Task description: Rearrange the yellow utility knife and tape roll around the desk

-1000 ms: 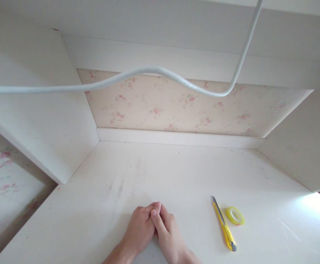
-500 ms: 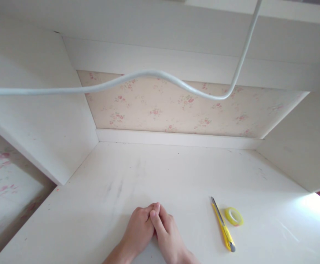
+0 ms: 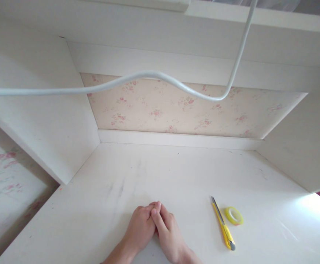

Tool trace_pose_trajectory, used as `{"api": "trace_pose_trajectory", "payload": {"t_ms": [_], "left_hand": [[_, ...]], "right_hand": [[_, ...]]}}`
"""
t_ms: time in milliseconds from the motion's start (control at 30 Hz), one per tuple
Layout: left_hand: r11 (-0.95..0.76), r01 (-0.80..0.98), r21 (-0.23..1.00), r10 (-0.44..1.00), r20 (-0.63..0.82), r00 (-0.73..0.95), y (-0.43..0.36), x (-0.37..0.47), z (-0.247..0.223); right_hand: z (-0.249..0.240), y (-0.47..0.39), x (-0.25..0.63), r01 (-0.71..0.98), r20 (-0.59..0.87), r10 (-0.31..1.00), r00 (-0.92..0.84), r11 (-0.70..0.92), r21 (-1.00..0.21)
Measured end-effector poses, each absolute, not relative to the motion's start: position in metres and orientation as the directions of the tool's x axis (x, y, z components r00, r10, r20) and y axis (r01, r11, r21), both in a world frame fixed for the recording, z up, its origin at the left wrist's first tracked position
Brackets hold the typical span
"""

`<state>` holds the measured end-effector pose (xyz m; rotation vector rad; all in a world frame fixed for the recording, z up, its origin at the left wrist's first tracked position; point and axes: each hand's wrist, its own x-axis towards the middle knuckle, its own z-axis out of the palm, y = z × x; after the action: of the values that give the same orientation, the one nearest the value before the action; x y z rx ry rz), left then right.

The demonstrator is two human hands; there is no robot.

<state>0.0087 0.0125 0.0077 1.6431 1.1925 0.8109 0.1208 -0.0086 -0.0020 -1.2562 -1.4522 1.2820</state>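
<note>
My left hand (image 3: 142, 225) and my right hand (image 3: 170, 233) are clasped together at the front of the white desk (image 3: 192, 183). The fingers of both are folded against each other, with the thumbs on top. No object shows in either hand; the palms are hidden. To the right of my hands, apart from them, lies a yellow utility knife (image 3: 223, 225), its tip pointing away from me. Just beside the knife sits a roll of yellow tape (image 3: 234, 215), lying flat.
White side panels stand at the left (image 3: 47, 110) and right (image 3: 294, 139) of the desk. Behind it is floral wallpaper (image 3: 154, 106) above a low white strip (image 3: 181, 139). A bent white cable or tube (image 3: 149, 74) crosses the upper view, near the camera. A shelf (image 3: 160, 33) overhangs the back.
The view has shifted slightly, showing a little more of the shelf at the top. My hands stay clasped in the same place; the knife and tape have not moved.
</note>
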Motion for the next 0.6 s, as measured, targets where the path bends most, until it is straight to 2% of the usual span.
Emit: {"api": "trace_pose_trajectory", "payload": {"t_ms": [600], "left_hand": [[-0.12, 0.368, 0.922, 0.948, -0.004, 0.318, 0.013, 0.0085, 0.0061]], "right_hand": [[-0.0003, -0.009, 0.1209, 0.176, -0.02, 0.986, -0.165, 0.009, -0.984]]}}
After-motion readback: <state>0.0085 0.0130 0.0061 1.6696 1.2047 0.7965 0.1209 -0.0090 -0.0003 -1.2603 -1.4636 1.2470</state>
